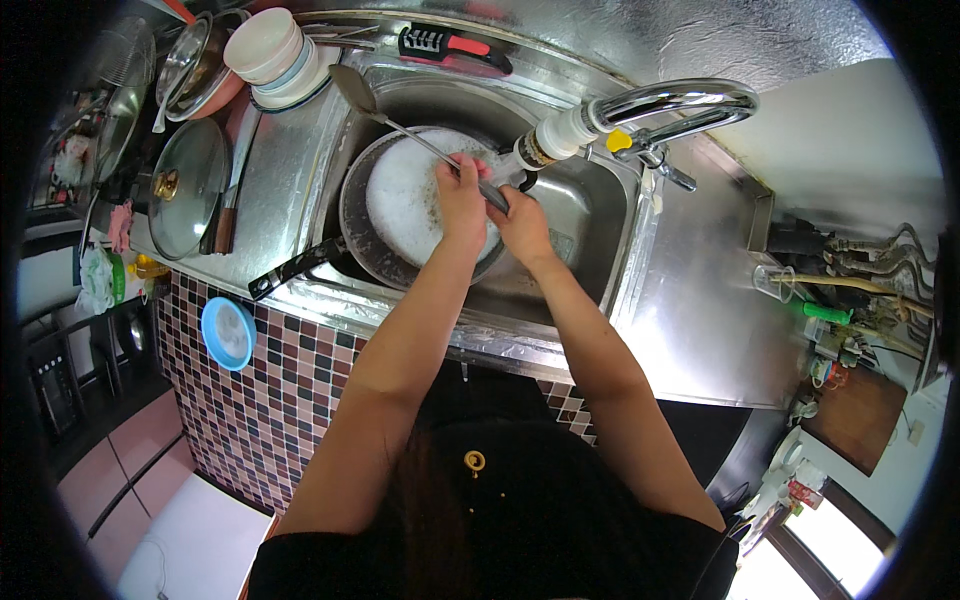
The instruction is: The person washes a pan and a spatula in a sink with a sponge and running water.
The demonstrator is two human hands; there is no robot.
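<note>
Both my hands are on a long-handled cooking turner [409, 133], whose dark blade points to the upper left. My left hand [461, 202] holds it around the lower shaft. My right hand [525, 225] grips the end of its grey handle. Below them a deep frying pan [352, 214] rests in the stainless steel sink [585, 225], full of white suds [401, 191]. The pan's black handle [296, 270] juts over the sink's front rim. Water appears to run from the white faucet nozzle [551, 139] beside my hands.
Left of the sink are stacked bowls [262, 49], a glass lid [187, 187] and a knife [238, 165]. A knife sharpener [454, 49] lies behind the sink. The chrome faucet [690, 90] arches in from the right. A blue basin [229, 334] is at the lower left.
</note>
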